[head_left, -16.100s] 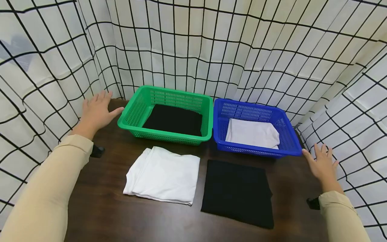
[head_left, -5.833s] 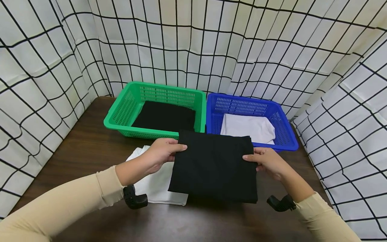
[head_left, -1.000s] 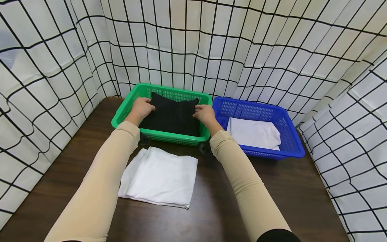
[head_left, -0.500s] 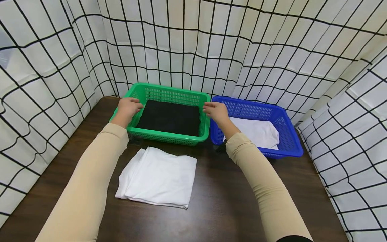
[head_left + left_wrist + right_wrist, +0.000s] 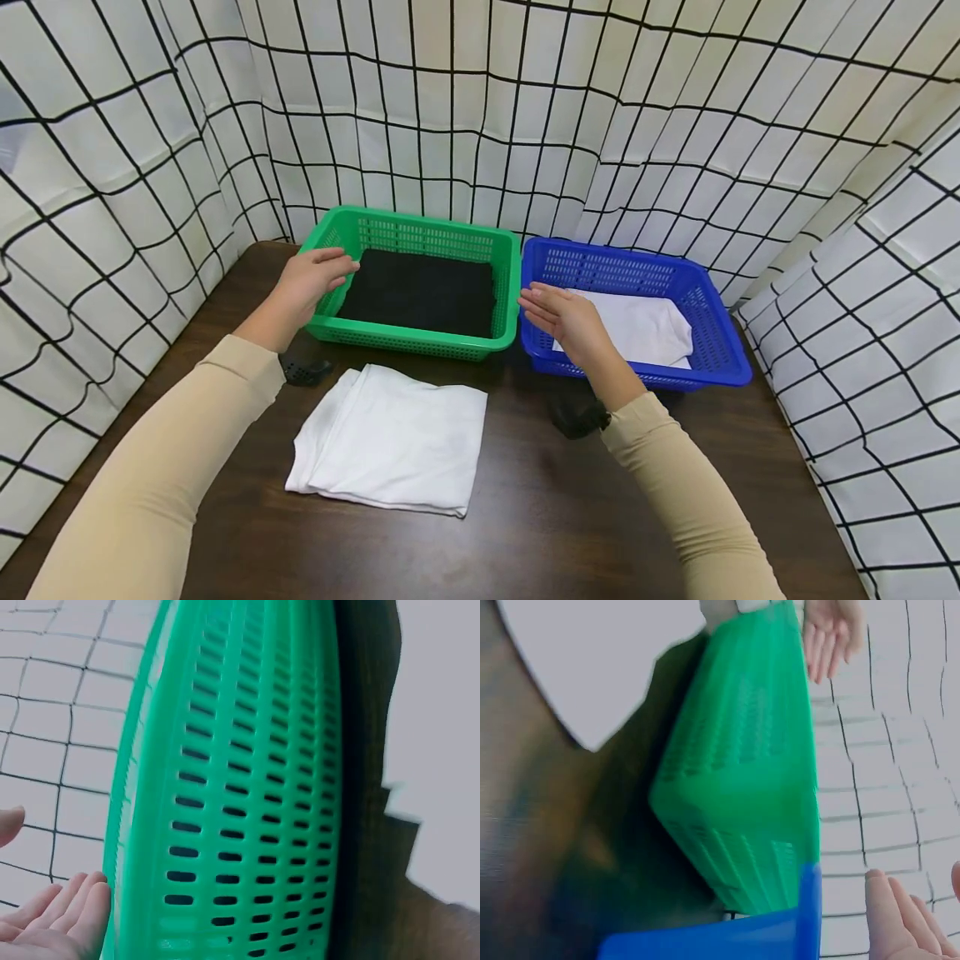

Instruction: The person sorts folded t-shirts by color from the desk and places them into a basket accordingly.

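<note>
Hands (image 5: 309, 282) — near 2 baskets (image 5: 405, 335)

Beige sleeves (image 5: 161, 467) — black wrist devices (image 5: 577, 419)

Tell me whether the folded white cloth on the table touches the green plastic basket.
Apart: the left wrist view shows dark tabletop between the green plastic basket and the folded white cloth.

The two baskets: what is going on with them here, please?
A person's left hand is at the left end of the green basket, the right hand at the left end of the blue basket; neither holds anything. Black cloth lies in the green basket, white cloth in the blue one. A folded white cloth lies on the table in front of the green basket.
</note>
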A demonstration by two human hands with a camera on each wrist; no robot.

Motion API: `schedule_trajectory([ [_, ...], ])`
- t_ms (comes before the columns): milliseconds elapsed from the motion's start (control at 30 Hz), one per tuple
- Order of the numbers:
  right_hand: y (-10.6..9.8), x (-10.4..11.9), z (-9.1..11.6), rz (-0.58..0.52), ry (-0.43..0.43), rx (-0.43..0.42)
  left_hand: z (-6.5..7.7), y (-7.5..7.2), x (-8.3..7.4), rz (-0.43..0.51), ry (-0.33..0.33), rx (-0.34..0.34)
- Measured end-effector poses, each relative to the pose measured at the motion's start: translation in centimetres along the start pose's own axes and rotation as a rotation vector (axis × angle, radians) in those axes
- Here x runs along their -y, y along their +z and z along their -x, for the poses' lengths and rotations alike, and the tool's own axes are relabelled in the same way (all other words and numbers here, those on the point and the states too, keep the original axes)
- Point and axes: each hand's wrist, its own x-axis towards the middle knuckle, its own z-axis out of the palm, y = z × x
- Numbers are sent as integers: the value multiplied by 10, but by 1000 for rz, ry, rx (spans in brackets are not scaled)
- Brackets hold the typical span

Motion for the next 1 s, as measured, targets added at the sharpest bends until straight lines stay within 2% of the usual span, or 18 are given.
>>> schedule_trajectory([
  [267, -9, -16, 49, 102, 28, 86, 40, -3, 11, 224, 72, 61],
  [367, -11, -20, 60, 114, 50, 107, 54, -6, 15, 248, 112, 76],
  [500, -15, -25, 68, 125, 79, 148, 69, -5, 21, 246, 154, 49],
  [600, -20, -28, 75, 118, 82, 168, 80, -2, 27, 292, 204, 33],
  [800, -25, -42, 83, 93, 106, 195, 104, 2, 50, 335, 314, 29],
  [900, -24, -53, 85, 92, 130, 220, 115, 4, 61, 362, 319, 5],
  [1000, -23, -65, 89, 102, 141, 257, 127, 5, 70, 398, 303, -59],
])
